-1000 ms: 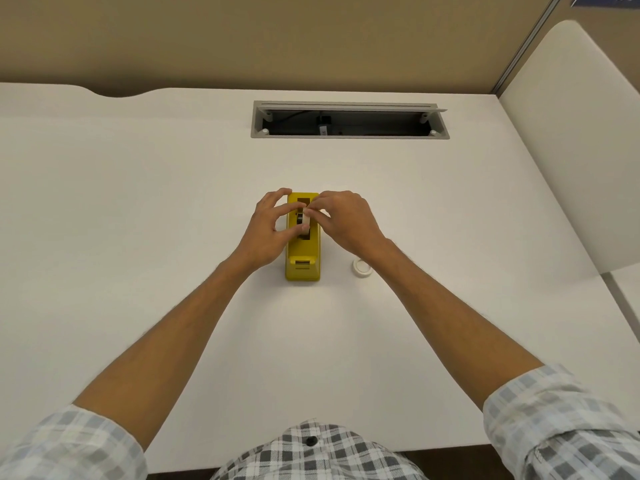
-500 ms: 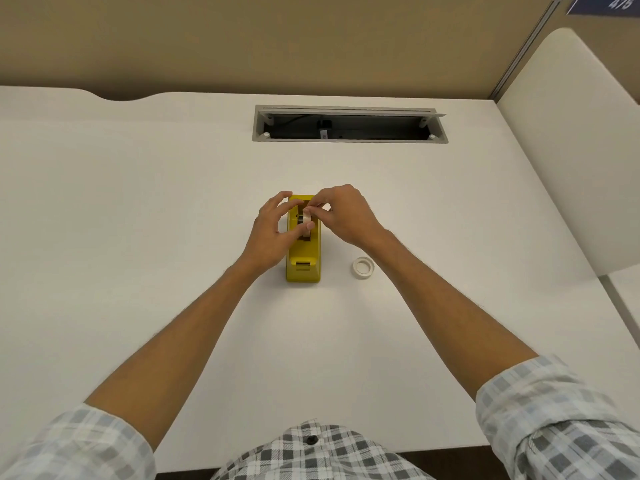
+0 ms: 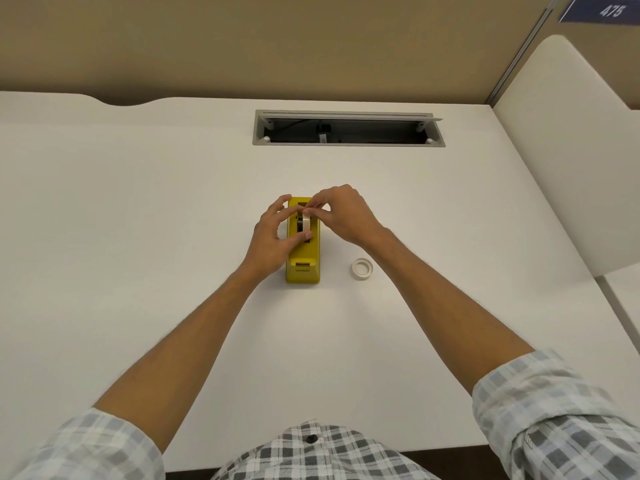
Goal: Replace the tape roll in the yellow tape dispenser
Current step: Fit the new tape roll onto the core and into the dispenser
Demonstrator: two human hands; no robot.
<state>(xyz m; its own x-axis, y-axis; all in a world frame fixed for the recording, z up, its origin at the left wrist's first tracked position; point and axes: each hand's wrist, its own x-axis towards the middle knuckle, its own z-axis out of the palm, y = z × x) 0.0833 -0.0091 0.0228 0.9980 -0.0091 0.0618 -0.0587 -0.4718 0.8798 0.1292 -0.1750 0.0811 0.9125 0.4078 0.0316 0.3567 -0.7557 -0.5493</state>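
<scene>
Both hands are on the roll (image 3: pixel 306 224) sitting upright in the dispenser (image 3: pixel 304 252) slot: left hand (image 3: pixel 273 237) pinches it from the left with thumb and fingers, right hand (image 3: pixel 343 213) pinches its top edge from the right. The yellow dispenser stands mid-table (image 3: pixel 138 220), and a second roll (image 3: pixel 362 267) lies flat just to its right, apart from it. Compared to half a second ago, the roll shows a bit more between the fingers; otherwise the hands have barely shifted. Open cable tray (image 3: pixel 346 131) at the back has a cable in it.
</scene>
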